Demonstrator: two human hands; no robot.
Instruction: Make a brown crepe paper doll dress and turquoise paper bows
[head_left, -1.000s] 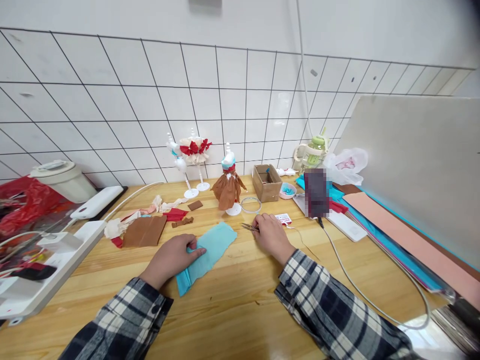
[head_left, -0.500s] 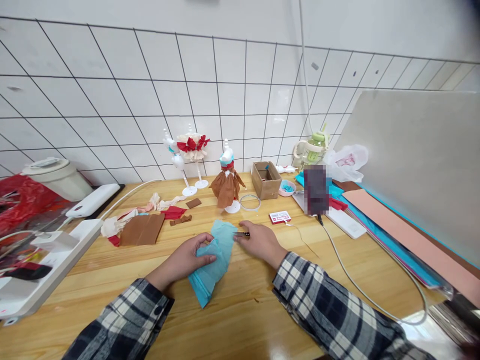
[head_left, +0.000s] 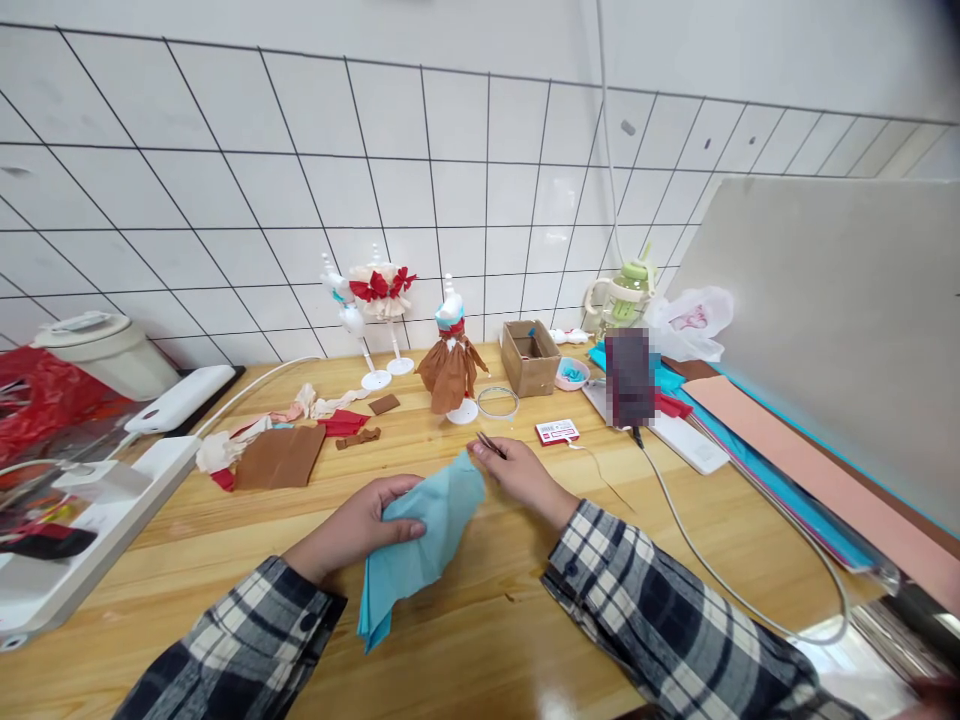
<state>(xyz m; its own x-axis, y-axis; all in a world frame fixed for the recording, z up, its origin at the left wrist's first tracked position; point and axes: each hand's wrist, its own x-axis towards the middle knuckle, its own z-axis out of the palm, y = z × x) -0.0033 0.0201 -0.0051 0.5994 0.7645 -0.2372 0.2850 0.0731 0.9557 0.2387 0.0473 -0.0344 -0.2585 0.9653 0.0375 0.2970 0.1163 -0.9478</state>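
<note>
Light-blue sheet, in folds, is held up over the wooden counter, between its middle and its front edge. A plaid-sleeved left hand grasps it, thumb on top, the sheet spreading right of that grip and drooping toward the front edge. The right hand is at the sheet's upper right corner, fingers closed; whether they also pinch the sheet cannot be told. Three dress forms stand upright near the counter's back edge: one in brown, one in cream with red bows, one mostly white. One flat brown piece lies toward the left edge. One open cardboard box sits right of the forms. One red-and-white box, beyond the right hand, bears print too small to read. One slim metal tool is clasped in the right hand's grip.
</note>
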